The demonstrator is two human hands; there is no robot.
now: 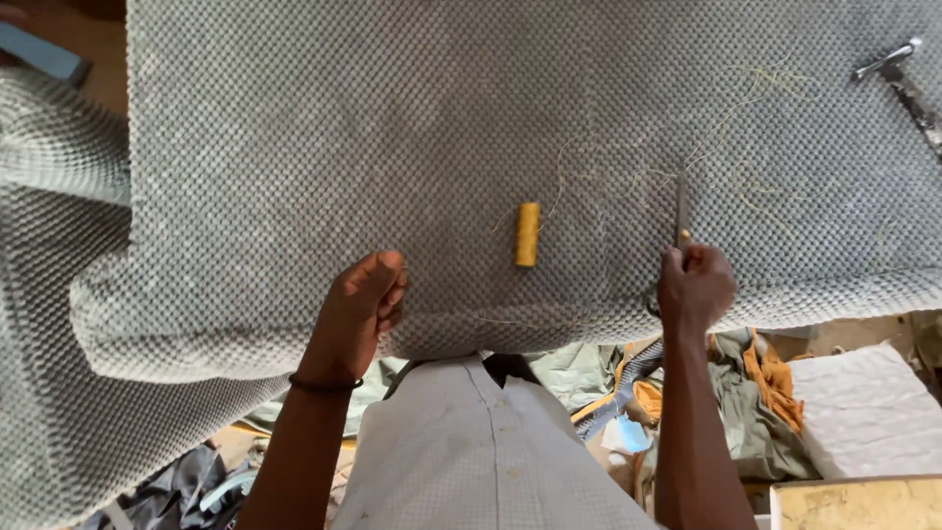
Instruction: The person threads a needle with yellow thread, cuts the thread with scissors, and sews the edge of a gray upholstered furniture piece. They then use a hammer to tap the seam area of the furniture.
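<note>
Two hands at the near edge of grey textured fabric (471, 118). Right hand (695, 285): closed on scissors (682, 211), blades pointing away. Left hand (361, 304): fingers together, pressing cloth. Yellow thread spool (528, 234): between them, lengthwise, nearer the right.

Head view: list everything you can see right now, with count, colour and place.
Textured fabric: one large sheet, grey, across the work surface.
Thread spool: one, yellow, lying on the fabric at centre.
Loose thread: strands, yellowish, right of the spool.
Metal tool: one, silver, top right corner.
Cloth scraps: pile, green and orange, below the fabric edge.
Left hand: pressing the fabric's near edge.
Right hand: gripping scissors, blades pointing away.
</note>
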